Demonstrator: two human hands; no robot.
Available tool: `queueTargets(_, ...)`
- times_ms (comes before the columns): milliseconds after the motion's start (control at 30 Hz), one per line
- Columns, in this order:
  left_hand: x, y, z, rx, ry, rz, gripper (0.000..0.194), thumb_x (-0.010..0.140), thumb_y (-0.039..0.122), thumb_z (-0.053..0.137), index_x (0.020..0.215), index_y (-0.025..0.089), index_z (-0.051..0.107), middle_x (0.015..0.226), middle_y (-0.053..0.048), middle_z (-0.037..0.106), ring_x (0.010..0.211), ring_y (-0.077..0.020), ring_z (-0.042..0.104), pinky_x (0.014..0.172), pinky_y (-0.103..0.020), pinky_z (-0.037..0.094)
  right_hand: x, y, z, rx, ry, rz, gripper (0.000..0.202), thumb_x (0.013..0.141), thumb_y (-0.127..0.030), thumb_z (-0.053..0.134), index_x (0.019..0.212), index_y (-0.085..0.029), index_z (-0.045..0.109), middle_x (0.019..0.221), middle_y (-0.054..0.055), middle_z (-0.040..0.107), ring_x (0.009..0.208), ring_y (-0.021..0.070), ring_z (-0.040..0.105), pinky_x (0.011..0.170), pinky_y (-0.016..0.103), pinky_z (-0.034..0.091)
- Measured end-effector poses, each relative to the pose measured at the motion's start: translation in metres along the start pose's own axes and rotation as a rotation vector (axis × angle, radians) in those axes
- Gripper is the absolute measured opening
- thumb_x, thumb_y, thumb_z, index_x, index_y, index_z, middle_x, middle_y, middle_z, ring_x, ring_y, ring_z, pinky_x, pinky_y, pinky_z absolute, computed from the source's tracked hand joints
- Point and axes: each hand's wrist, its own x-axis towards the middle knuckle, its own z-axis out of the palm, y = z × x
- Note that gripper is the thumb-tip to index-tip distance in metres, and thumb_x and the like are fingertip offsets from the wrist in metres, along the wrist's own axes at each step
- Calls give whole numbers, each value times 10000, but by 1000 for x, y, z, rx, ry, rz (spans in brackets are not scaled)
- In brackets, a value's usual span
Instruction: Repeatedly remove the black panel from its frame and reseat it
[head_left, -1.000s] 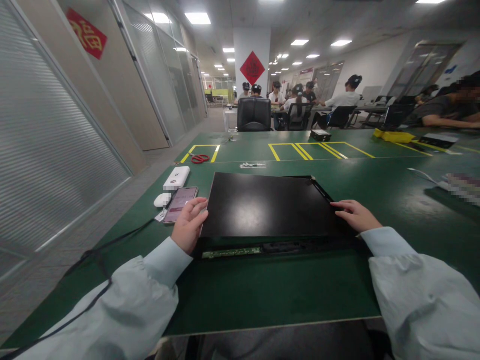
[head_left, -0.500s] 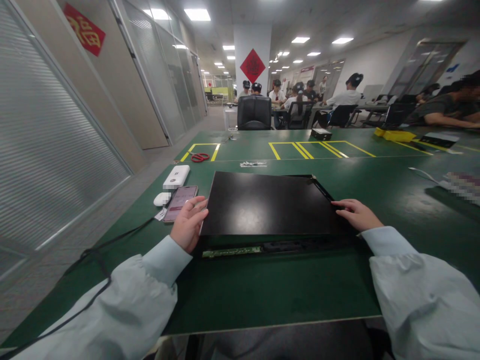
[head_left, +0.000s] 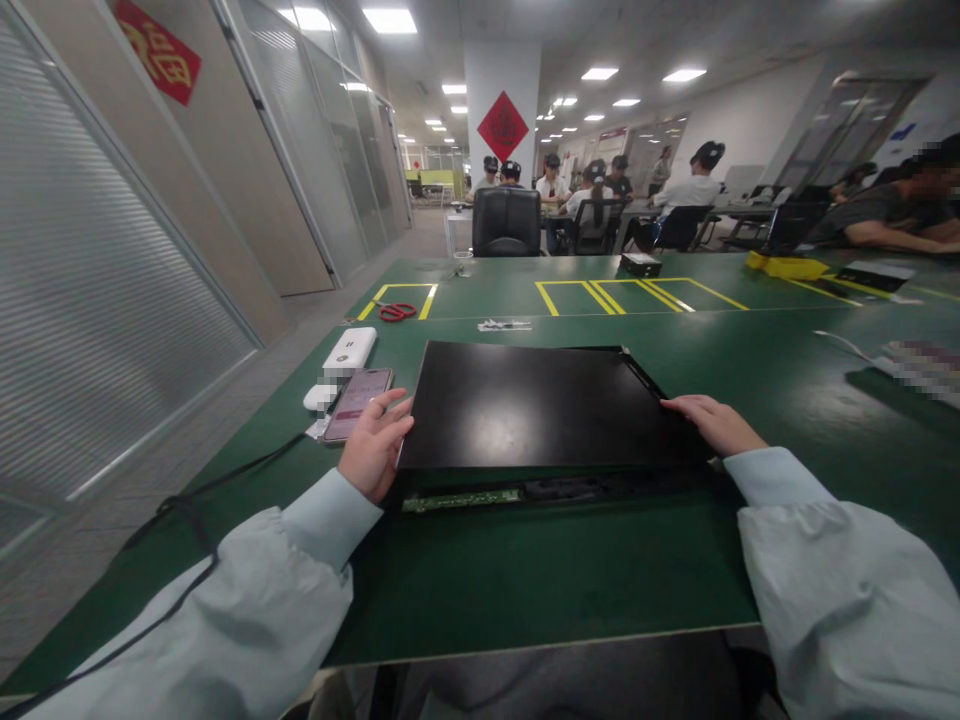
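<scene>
Green tabletop (head_left: 555,580) underlies black panel (head_left: 525,405) between left grip (head_left: 373,445) and right grip (head_left: 718,424).

Left hand (head_left: 373,447) half-curled, right hand (head_left: 716,424) palm-down

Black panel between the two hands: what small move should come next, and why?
Probably firm up the hold of the right hand before shifting the black panel. The left hand holds its left edge, but the right fingertips sit where panel and dark frame meet, and which they grip is unclear.
</scene>
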Motion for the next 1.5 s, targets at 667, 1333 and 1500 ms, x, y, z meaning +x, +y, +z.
queueTargets(667,8,-8,-21,495,-139,224,741,605,372,878,1237,217,523,1147,-134,782,1162,-332,732,1098,-560,506,8,23,9,-81,31,-92,267,746,-397,667,879,-251,847,1152,112,747,1136,315,705,1083,472,529)
queueTargets(1333,14,-15,-33,829,-295,367,550,747,354,747,1246,200,575,1215,-177,789,1237,-355,712,1135,-570,459,9,28,9,-49,41,-81,271,690,-449,667,859,-286,803,1137,102,748,1154,343,689,1108,534,506)
queueTargets(1500,14,-15,-34,909,-322,390,528,782,342,732,1277,219,598,1207,-142,799,1171,-332,740,1104,-543,494,8,27,9,-27,52,-77,261,694,-482,671,844,-295,777,1111,100,749,1131,352,694,1097,564,508)
